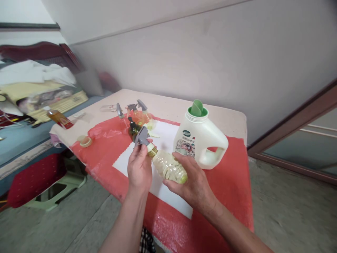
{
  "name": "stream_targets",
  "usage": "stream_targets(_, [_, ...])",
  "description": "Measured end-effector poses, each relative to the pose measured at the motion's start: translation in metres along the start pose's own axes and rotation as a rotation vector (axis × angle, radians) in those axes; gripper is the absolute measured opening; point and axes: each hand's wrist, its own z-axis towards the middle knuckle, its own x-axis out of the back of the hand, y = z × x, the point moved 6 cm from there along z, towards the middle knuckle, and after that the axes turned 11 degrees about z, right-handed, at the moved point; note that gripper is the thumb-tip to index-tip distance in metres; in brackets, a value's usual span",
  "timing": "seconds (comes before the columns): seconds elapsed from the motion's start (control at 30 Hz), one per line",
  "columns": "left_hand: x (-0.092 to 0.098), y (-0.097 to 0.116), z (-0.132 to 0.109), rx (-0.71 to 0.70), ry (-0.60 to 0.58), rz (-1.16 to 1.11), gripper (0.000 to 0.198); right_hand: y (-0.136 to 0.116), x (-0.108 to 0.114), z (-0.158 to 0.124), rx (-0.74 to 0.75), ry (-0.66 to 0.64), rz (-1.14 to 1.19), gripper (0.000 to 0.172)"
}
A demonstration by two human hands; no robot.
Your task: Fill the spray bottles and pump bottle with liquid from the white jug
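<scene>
A clear yellowish spray bottle point(168, 166) is held tilted above the table, its grey trigger head point(143, 135) pointing up to the left. My left hand point(140, 165) is closed around the trigger head and neck. Lower down, my right hand point(190, 178) grips the bottle's body near its base. Just beyond my right hand stands a large white detergent jug point(201, 140) with a green spout point(197, 108) in its uncapped mouth. Behind my left hand is a dark pump bottle point(133, 129), and several other grey-headed spray bottles point(142, 114) stand close to it.
A red plastic sheet point(223, 196) and white paper point(171, 198) cover much of the table. Toward the left edge are a round cap point(85, 141) and an amber bottle point(59, 117). A green stool point(56, 189) stands beside the table. The wall rises behind.
</scene>
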Motion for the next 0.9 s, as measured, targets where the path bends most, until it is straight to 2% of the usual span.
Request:
stream_targets(0.1, [-0.001,-0.001,-0.001,-0.004,-0.008,0.053,0.019,0.001,-0.001,-0.001,-0.013,0.016,0.026,0.068])
stream_targets(0.23, [-0.007,-0.003,-0.006,0.034,-0.046,0.006,0.017,-0.001,-0.001,-0.002,-0.003,0.051,0.029,0.067])
stream_targets(0.5, [-0.008,-0.006,-0.007,0.082,-0.002,-0.072,0.02,-0.002,-0.005,-0.003,-0.013,0.101,0.04,0.069])
stream_targets(0.6, [-0.008,-0.006,-0.007,0.092,-0.019,-0.062,0.02,0.002,-0.005,-0.004,-0.072,0.107,0.127,0.065])
stream_targets(0.67, [-0.009,-0.006,-0.007,0.11,-0.052,-0.069,0.019,0.01,-0.007,-0.004,-0.217,0.08,0.309,0.062])
stream_targets(0.8, [-0.015,-0.003,-0.009,0.17,-0.154,-0.114,0.023,0.014,-0.027,-0.008,-0.619,-0.111,0.993,0.05])
stream_targets(0.9, [-0.018,-0.003,-0.012,0.235,-0.208,-0.124,0.027,0.005,-0.038,-0.01,-0.723,-0.188,1.312,0.046])
